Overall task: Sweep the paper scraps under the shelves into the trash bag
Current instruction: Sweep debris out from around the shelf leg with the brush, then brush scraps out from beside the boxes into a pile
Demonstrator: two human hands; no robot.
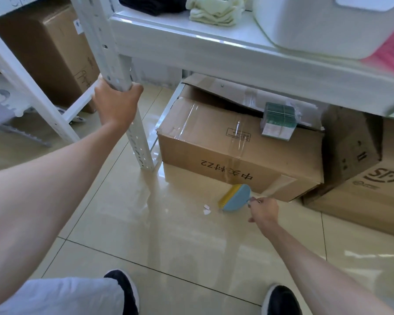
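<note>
The left grip is wrapped tight round the post, bracing. On the floor the scraps lie in the open, just left of the brush. The right grip pinches the brush handle with curled fingers. As I judge it, a hard flick could scatter the light scraps toward the post or back under the box. No trash bag is in view, so they may be swept wide of it.

One brush, two paper scraps, two black shoes.
</note>
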